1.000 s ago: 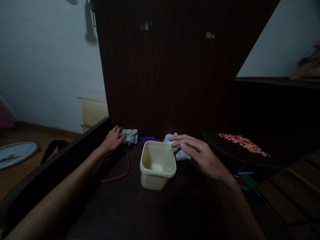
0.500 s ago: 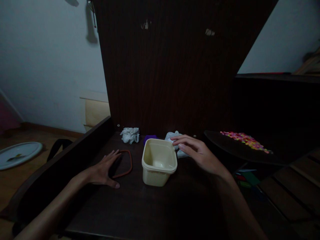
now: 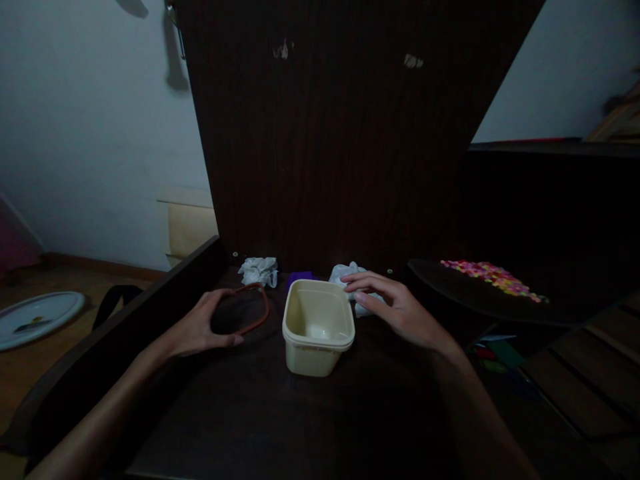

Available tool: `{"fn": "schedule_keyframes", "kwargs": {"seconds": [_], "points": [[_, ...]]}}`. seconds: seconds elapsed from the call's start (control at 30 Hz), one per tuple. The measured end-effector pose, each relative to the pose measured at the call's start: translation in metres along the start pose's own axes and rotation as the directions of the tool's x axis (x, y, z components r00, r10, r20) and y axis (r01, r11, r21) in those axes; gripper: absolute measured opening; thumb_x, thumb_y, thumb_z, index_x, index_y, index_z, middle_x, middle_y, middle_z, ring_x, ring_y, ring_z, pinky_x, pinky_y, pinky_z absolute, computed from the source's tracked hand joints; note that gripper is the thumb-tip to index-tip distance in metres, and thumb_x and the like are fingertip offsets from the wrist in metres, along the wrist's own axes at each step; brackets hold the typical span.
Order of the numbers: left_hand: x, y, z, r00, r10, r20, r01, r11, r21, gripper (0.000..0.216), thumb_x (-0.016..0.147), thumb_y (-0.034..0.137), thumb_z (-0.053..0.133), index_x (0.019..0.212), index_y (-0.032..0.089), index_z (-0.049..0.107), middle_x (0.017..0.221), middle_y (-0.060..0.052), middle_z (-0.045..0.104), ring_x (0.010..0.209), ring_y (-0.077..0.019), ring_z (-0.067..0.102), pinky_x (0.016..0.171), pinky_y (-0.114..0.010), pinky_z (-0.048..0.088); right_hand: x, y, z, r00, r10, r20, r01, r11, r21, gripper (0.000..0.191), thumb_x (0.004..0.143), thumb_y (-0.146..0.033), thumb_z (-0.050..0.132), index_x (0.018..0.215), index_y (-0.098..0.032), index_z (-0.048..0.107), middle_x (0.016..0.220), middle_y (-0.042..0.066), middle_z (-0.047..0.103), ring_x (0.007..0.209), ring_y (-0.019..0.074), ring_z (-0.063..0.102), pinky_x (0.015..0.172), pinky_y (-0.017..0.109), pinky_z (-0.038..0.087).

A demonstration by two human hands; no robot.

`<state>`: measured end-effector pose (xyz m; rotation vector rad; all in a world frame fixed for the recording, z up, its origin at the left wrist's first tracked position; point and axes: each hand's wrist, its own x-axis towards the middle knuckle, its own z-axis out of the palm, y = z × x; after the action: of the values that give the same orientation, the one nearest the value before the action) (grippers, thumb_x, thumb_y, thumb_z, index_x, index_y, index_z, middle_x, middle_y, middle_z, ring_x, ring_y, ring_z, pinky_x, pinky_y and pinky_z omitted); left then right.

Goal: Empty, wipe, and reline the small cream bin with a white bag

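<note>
1. On the dark wooden surface [image 3: 280, 427], a cream, rounded-square plastic tub [image 3: 314, 361] stands upright.
2. Left hand [image 3: 199, 325] grasps a brown, rounded-square band [image 3: 267, 308] left of it.
3. Right hand [image 3: 401, 309]: fingers released, beside the tub's rim; contact unclear.

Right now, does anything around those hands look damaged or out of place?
Yes: two pale, ragged patches high on the dark panel break its otherwise dark surface, like chipped finish or stuck residue; I can't tell which. The cream tub near the right hand stands upright, with no obvious damage.
</note>
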<state>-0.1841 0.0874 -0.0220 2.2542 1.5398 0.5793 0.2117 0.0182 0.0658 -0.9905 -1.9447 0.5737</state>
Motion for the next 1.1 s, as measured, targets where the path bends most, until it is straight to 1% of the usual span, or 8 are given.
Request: {"fn": "schedule_keyframes", "kwargs": {"seconds": [0.13, 0.27, 0.4, 0.5, 0.67, 0.87, 1.0, 1.1], "points": [[0.006, 0.035, -0.017, 0.985, 0.15, -0.082, -0.16, 0.977, -0.144, 0.099, 0.062, 0.065, 0.082, 0.144, 0.023, 0.046, 0.146, -0.014, 0.056, 0.132, -0.0394, 0.057, 0.112, -0.052, 0.049, 0.007, 0.0, 0.008, 1.0, -0.002, 0.017, 0.002, 1.0, -0.005, 0.024, 0.094, -0.044, 0.069, 0.109, -0.027, 0.076, 0.133, 0.008, 0.07, 0.128, 0.0285, 0.062, 0.112, 0.051, 0.046], [0.011, 0.079, -0.027, 0.936, 0.339, -0.097, -0.352, 0.899, -0.262, 0.102, 0.066, 0.064, 0.082, 0.15, 0.025, 0.041, 0.152, -0.013, 0.053, 0.137, -0.0379, 0.054, 0.117, -0.05, 0.045, 0.011, 0.001, 0.012, 0.999, 0.003, 0.032, -0.004, 1.0, 0.026, 0.034, 0.094, -0.046, 0.069, 0.124, -0.03, 0.069, 0.144, 0.007, 0.063, 0.136, 0.0284, 0.056, 0.114, 0.051, 0.044], [0.02, 0.118, -0.026, 0.875, 0.48, -0.055, -0.48, 0.85, -0.216, 0.106, 0.062, 0.06, 0.089, 0.15, 0.024, 0.043, 0.153, -0.013, 0.049, 0.139, -0.0381, 0.05, 0.12, -0.05, 0.041, 0.01, 0.003, 0.008, 0.996, 0.04, 0.084, -0.044, 0.997, 0.057, 0.043, 0.099, -0.048, 0.062, 0.14, -0.033, 0.058, 0.153, 0.007, 0.054, 0.141, 0.0277, 0.052, 0.117, 0.051, 0.042], [0.029, 0.135, -0.019, 0.846, 0.534, -0.004, -0.526, 0.832, -0.174, 0.108, 0.059, 0.056, 0.093, 0.149, 0.023, 0.043, 0.147, -0.014, 0.052, 0.134, -0.0374, 0.052, 0.117, -0.05, 0.043, 0.008, 0.006, 0.001, 0.988, 0.069, 0.142, -0.071, 0.997, 0.008, 0.061, 0.097, -0.052, 0.064, 0.151, -0.032, 0.047, 0.16, 0.01, 0.048, 0.147, 0.0296, 0.045, 0.121, 0.054, 0.037], [0.04, 0.142, -0.01, 0.821, 0.565, 0.082, -0.544, 0.818, -0.187, 0.112, 0.057, 0.057, 0.094, 0.15, 0.021, 0.042, 0.142, -0.013, 0.054, 0.13, -0.0368, 0.052, 0.115, -0.052, 0.044, 0.011, 0.005, -0.008, 0.966, 0.136, 0.219, -0.087, 0.971, -0.222, 0.096, 0.078, -0.065, 0.078, 0.157, -0.026, 0.042, 0.165, 0.014, 0.039, 0.153, 0.0363, 0.034, 0.125, 0.06, 0.028], [0.043, 0.142, -0.01, 0.816, 0.561, 0.141, -0.528, 0.822, -0.213, 0.113, 0.055, 0.06, 0.093, 0.148, 0.022, 0.042, 0.142, -0.014, 0.053, 0.13, -0.038, 0.052, 0.115, -0.054, 0.044, 0.022, -0.014, -0.007, 0.891, 0.3, 0.341, -0.15, 0.903, -0.403, 0.13, 0.055, -0.069, 0.089, 0.162, -0.02, 0.035, 0.169, 0.018, 0.03, 0.155, 0.0427, 0.029, 0.124, 0.059, 0.031], [0.044, 0.144, -0.007, 0.823, 0.555, 0.125, -0.522, 0.824, -0.221, 0.115, 0.054, 0.059, 0.093, 0.149, 0.021, 0.04, 0.143, -0.014, 0.051, 0.132, -0.0382, 0.051, 0.116, -0.054, 0.044, 0.027, -0.018, -0.005, 0.859, 0.313, 0.406, -0.135, 0.902, -0.41, 0.134, 0.048, -0.065, 0.094, 0.161, -0.022, 0.037, 0.168, 0.016, 0.034, 0.152, 0.0432, 0.034, 0.123, 0.058, 0.035], [0.045, 0.142, -0.005, 0.819, 0.561, 0.125, -0.527, 0.82, -0.226, 0.115, 0.054, 0.055, 0.095, 0.149, 0.022, 0.04, 0.144, -0.014, 0.051, 0.133, -0.0376, 0.05, 0.116, -0.054, 0.043, 0.028, -0.002, -0.011, 0.907, 0.287, 0.307, -0.148, 0.901, -0.407, 0.115, 0.064, -0.069, 0.085, 0.159, -0.02, 0.042, 0.164, 0.016, 0.04, 0.151, 0.0407, 0.037, 0.122, 0.058, 0.035]]}}
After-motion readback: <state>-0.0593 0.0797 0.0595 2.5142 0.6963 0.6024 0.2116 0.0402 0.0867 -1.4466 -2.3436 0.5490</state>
